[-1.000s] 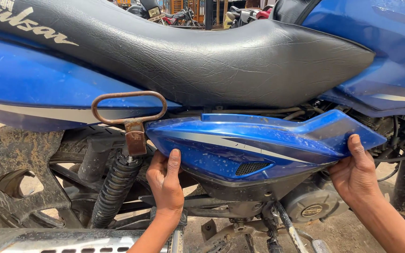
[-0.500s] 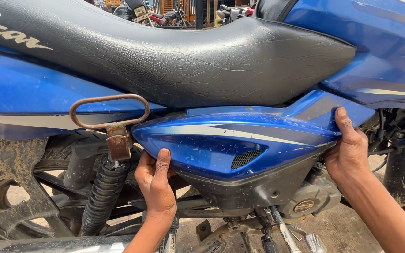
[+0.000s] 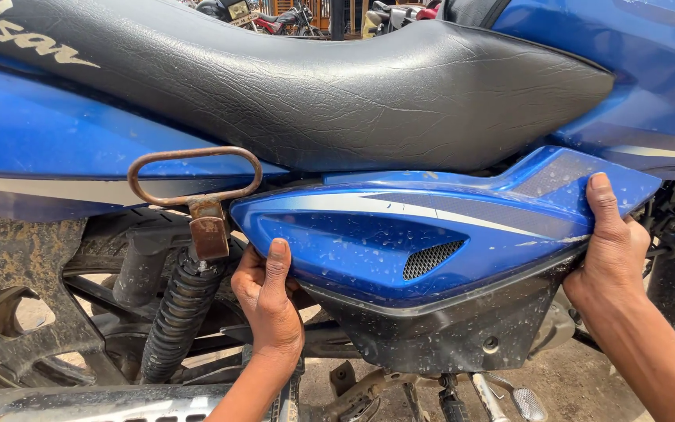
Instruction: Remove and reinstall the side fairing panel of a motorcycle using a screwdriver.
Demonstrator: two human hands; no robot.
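While both hands grip its ends, side panel (image 3: 400,242) lies between fingers (image 3: 278,262).

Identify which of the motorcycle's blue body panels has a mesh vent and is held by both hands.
The side panel below the seat: left hand at its rear tip, right hand at its front edge. The other blue panels are ventless, untouched.

The side panel (image 3: 431,242) hides both hands' fingers, probably curled behind.

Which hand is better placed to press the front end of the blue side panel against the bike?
Probably the right hand: it already grips the front tip of the side panel beside the tank. The left hand holds the rear lower edge, near the spring.
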